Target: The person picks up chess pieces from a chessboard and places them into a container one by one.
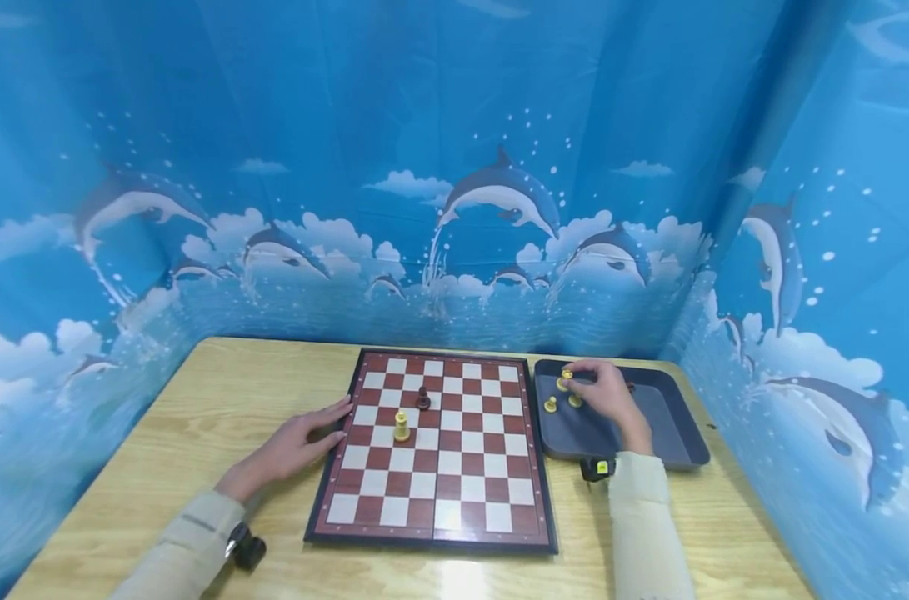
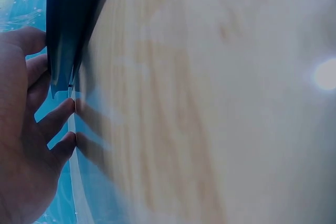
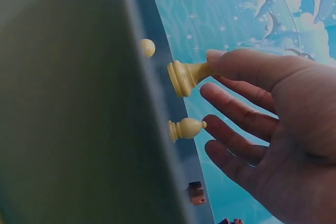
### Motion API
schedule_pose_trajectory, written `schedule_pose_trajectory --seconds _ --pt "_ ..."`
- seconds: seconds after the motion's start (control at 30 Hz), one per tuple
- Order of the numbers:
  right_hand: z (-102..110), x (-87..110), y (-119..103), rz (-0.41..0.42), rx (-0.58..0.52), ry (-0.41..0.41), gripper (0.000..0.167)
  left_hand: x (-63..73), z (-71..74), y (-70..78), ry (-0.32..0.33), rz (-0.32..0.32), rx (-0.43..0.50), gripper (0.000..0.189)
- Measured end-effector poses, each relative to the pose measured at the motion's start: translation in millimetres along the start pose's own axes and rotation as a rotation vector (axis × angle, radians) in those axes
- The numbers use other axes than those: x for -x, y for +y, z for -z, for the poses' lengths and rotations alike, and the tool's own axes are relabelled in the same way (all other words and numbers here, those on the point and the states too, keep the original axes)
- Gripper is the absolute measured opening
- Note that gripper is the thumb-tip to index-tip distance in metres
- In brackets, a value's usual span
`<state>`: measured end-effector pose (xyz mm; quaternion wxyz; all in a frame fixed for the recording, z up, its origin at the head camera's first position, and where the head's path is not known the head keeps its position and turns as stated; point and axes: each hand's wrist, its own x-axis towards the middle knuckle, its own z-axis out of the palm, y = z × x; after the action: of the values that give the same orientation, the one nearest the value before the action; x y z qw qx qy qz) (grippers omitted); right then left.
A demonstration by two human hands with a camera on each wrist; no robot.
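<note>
My right hand (image 1: 607, 393) pinches a cream chess piece (image 3: 185, 77) between thumb and forefinger, over the tray's left part. In the right wrist view its wide base shows, while the fingertips hide its top. Below it in that view a cream bishop (image 3: 189, 128) stands near the other fingers. A cream pawn (image 1: 550, 405) is also in the grey tray (image 1: 671, 425). Beside the chessboard (image 1: 469, 492), my left hand (image 1: 292, 450) rests with extended fingers against its left edge. A tall cream piece (image 1: 402, 427) and a smaller dark piece (image 1: 423, 399) stand on the board's left half.
A dark brown piece (image 3: 197, 193) lies farther along the tray, partly behind my right hand in the head view. The wooden table (image 1: 259, 375) holds board and tray side by side. Blue dolphin-print curtains (image 1: 334, 167) hang along the table's back and sides.
</note>
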<state>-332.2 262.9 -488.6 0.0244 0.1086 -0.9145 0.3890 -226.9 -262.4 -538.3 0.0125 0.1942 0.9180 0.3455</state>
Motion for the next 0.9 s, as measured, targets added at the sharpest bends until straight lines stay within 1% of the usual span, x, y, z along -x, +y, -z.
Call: schedule_pose_trajectory --seconds 0.2,0.5,0.6,0.73,0.9 --pt "1 -0.4 -2 0.001 -0.013 -0.008 0.034 0.0 -0.2 -0.8 0.001 -0.001 -0.001 0.057" --pt "2 3.3 -17 0.007 -0.018 -0.017 0.036 0.6 0.0 -1.2 0.001 -0.009 -0.005 0.057" --pt "0 3.8 -25 0.030 -0.047 -0.034 0.037 1.4 0.2 -1.2 0.002 -0.009 -0.010 0.057" --pt "-5 4.3 -39 0.095 -0.092 -0.067 0.036 1.7 0.2 -0.3 0.003 -0.012 -0.010 0.057" --pt "-18 2.4 -61 0.162 -0.122 -0.130 0.033 0.9 -0.9 0.0 0.003 -0.013 -0.005 0.056"
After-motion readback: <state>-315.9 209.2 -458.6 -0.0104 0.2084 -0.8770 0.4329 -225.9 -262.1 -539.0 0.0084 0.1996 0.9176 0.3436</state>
